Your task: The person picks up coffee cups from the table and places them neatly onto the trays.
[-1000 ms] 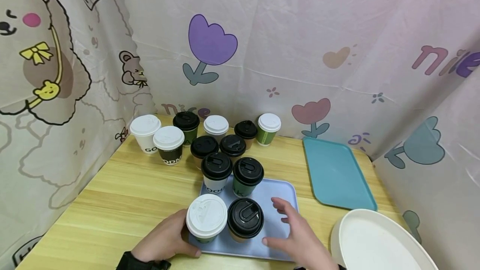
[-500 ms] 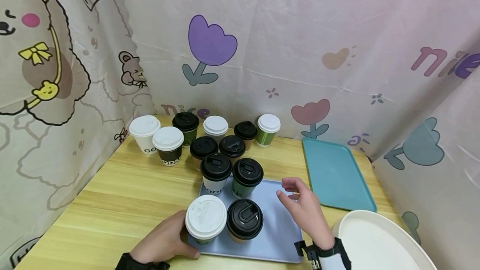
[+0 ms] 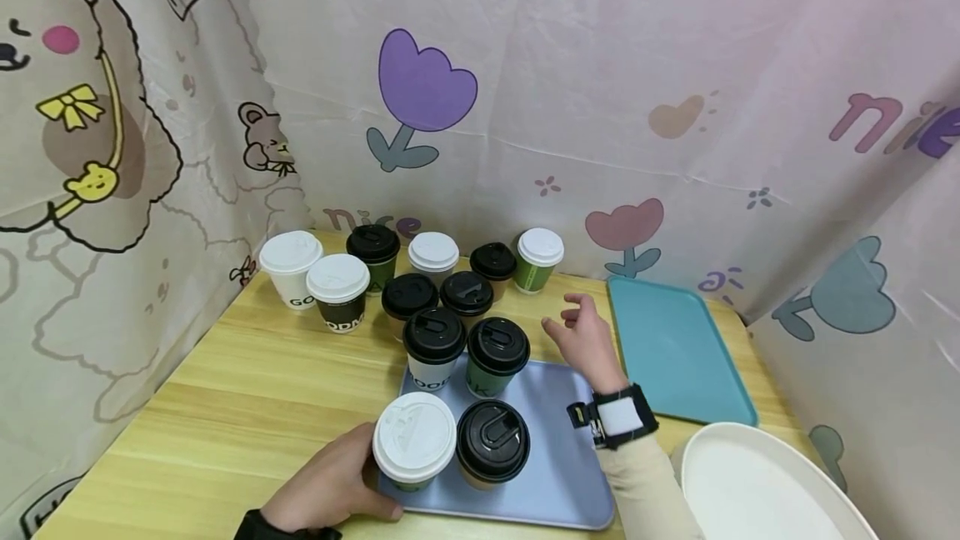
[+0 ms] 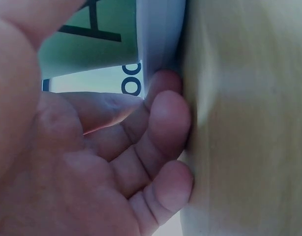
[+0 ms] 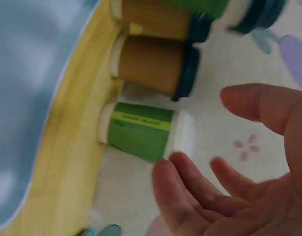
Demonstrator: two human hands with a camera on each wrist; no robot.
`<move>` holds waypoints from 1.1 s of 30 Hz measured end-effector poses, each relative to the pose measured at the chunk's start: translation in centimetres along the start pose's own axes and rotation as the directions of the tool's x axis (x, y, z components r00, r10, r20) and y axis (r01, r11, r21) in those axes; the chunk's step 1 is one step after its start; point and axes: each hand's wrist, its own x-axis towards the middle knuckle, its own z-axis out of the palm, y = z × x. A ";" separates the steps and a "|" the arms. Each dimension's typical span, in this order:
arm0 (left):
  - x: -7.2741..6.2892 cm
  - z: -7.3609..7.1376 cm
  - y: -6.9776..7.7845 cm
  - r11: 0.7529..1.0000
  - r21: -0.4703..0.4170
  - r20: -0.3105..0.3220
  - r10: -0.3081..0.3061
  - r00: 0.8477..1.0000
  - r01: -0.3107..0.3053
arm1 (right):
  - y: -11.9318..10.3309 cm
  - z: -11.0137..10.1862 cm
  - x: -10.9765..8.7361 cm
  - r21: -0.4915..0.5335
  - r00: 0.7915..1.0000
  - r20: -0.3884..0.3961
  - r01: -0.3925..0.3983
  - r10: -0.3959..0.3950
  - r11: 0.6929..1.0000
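My left hand (image 3: 333, 473) rests at the near left corner of the lavender tray (image 3: 558, 440), beside a paper cup with a white lid (image 3: 414, 437). In the left wrist view, its loosely bent fingers (image 4: 169, 120) lie along the tabletop by the tray's edge, near the green cup (image 4: 106, 37). My right hand (image 3: 588, 340) reaches over the tray's far right side with nothing in its grasp. In the right wrist view, its spread fingers are before a green cup with a white lid (image 5: 141, 130). Black-lidded cups (image 3: 492, 444) also stand on the tray.
Several lidded cups stand behind the tray, including a white one (image 3: 291, 269) and a black-sleeved one (image 3: 339, 294). A teal tray (image 3: 678, 348) lies at the right. A round cream container (image 3: 765, 482) sits at the near right. Printed cloth (image 3: 525, 90) backs the table.
My right hand has moved from beside the near black-lidded cup, away from me across the tray towards the back cups. The left hand and the cups have stayed in place.
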 end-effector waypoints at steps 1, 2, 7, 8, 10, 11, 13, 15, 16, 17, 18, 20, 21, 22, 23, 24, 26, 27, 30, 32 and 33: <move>0.0 0.0 0.0 1.000 0.004 -0.001 0.001 1.000 -0.001 | 0.0 0.2 0.8 0.017 1.000 -0.006 -0.010 0.010 1.000; 0.0 -0.1 0.0 1.000 0.013 -0.005 0.004 1.000 -0.004 | 0.0 0.5 1.7 0.034 1.000 -0.009 -0.018 0.019 0.999; -0.3 -0.5 0.0 0.998 0.063 -0.025 0.016 1.000 -0.014 | 0.2 2.8 5.5 0.162 0.997 -0.032 -0.071 0.077 0.984; -0.3 -0.5 0.0 0.997 0.068 -0.027 0.020 0.999 -0.018 | 0.3 3.2 6.2 0.181 0.995 -0.046 -0.077 0.087 0.980; -0.2 -0.5 0.0 0.998 0.066 -0.024 0.023 0.999 -0.021 | 0.4 4.0 7.3 0.207 0.992 -0.077 -0.087 0.105 0.974; -0.2 -0.5 0.0 0.998 0.064 -0.022 0.025 0.999 -0.024 | 0.5 4.3 7.8 0.212 0.989 -0.093 -0.092 0.114 0.973; -0.1 -0.4 0.0 0.998 0.062 -0.018 0.032 0.999 -0.031 | 0.9 4.8 8.7 0.201 0.987 -0.115 -0.088 0.113 0.976; -0.1 -0.3 0.0 0.998 0.060 -0.018 0.038 0.999 -0.037 | 1.3 5.2 9.4 0.189 0.985 -0.134 -0.079 0.105 0.979; 0.0 -0.2 0.0 0.998 0.055 -0.018 0.040 0.999 -0.039 | 1.5 5.3 9.7 0.183 0.984 -0.144 -0.074 0.101 0.980; 0.0 -0.1 0.0 0.998 0.053 -0.018 0.041 0.999 -0.040 | 1.8 5.4 10.0 0.176 0.983 -0.153 -0.074 0.101 0.982; 0.0 0.0 0.0 0.998 0.049 -0.017 0.042 0.999 -0.041 | 1.9 5.5 10.2 0.173 0.982 -0.159 -0.073 0.101 0.982; 0.0 0.0 0.0 0.998 0.048 -0.019 0.042 0.999 -0.041 | 2.1 5.6 10.7 0.179 0.978 -0.179 -0.072 0.104 0.981; 0.0 0.0 0.0 0.998 0.049 -0.022 0.041 0.999 -0.040 | 2.1 5.7 10.9 0.182 0.977 -0.188 -0.071 0.106 0.981; 0.0 0.1 0.0 0.998 0.051 -0.025 0.040 0.999 -0.039 | 2.2 5.7 11.1 0.184 0.975 -0.196 -0.064 0.101 0.981; 0.0 0.1 0.0 0.998 0.057 -0.030 0.042 0.999 -0.040 | 2.1 5.7 11.4 0.187 0.975 -0.202 -0.054 0.092 0.981; -0.1 0.1 0.0 0.997 0.063 -0.035 0.044 0.998 -0.041 | 2.1 5.8 11.6 0.189 0.975 -0.209 -0.042 0.082 0.981; -0.1 0.1 0.0 0.997 0.069 -0.043 0.045 0.998 -0.042 | 2.0 5.8 11.9 0.195 0.974 -0.220 -0.017 0.061 0.981; -0.1 0.2 0.0 0.996 0.073 -0.045 0.047 0.998 -0.043 | 1.9 5.8 12.0 0.195 0.973 -0.224 -0.007 0.051 0.981; -0.1 0.2 0.0 0.996 0.072 -0.044 0.050 0.998 -0.047 | 1.8 5.9 12.4 0.185 0.972 -0.230 -0.002 0.046 0.983; -0.1 0.2 0.0 0.996 0.073 -0.046 0.049 0.998 -0.046 | 1.7 6.0 12.5 0.182 0.972 -0.230 -0.009 0.051 0.983; -0.1 0.2 0.0 0.996 0.073 -0.047 0.048 0.998 -0.045 | 1.7 6.1 12.5 0.180 0.972 -0.227 -0.013 0.054 0.983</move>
